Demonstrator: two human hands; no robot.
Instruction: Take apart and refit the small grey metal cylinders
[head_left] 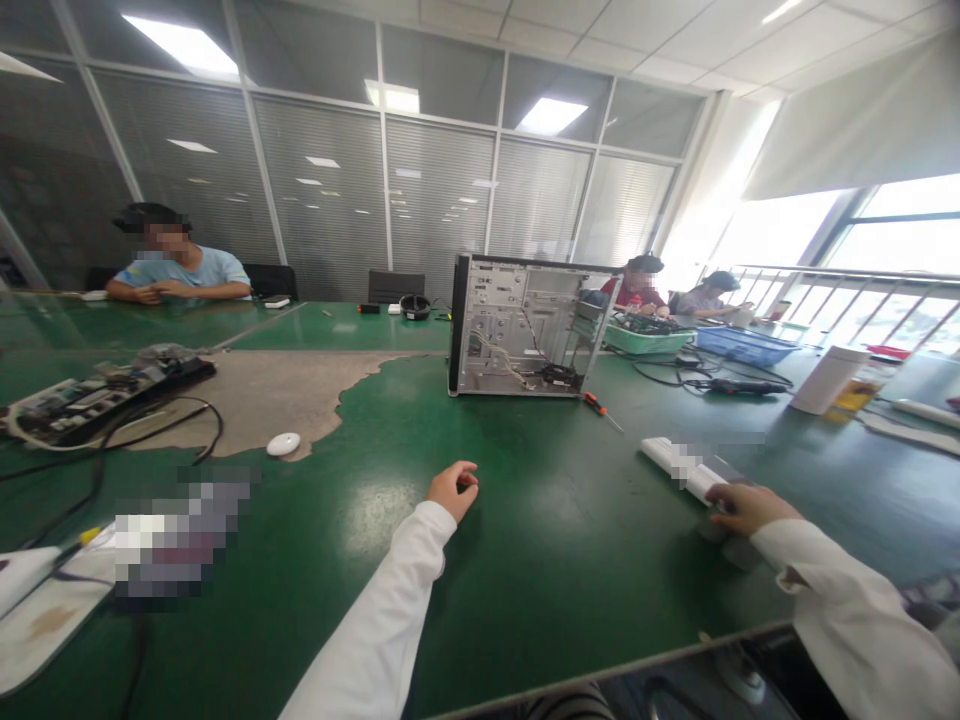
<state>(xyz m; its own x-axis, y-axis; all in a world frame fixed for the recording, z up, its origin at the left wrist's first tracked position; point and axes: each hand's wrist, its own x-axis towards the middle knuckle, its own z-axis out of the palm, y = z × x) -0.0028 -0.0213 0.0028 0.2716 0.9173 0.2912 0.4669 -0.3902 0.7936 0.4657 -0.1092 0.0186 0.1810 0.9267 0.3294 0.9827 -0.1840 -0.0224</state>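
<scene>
My left hand (454,490) hovers over or rests on the green table, which I cannot tell. Its fingers are loosely curled, a gap shows between thumb and forefinger, and nothing is in it. Further right, my right hand (754,508) has its fingers closed at the near end of a long white object (697,478). Part of that object is blurred out, so its kind is unclear. Beyond both hands stands an open computer case (525,325), upright with its bare metal inside and cables showing. A screwdriver (594,403) with an orange-and-black handle lies by its right corner.
Circuit boards (105,395) and black cables lie at left, near a small white round case (283,444). A green basket (649,342), a blue basket (742,346) and a white bottle (830,380) stand at right. Three people sit across the table (390,440).
</scene>
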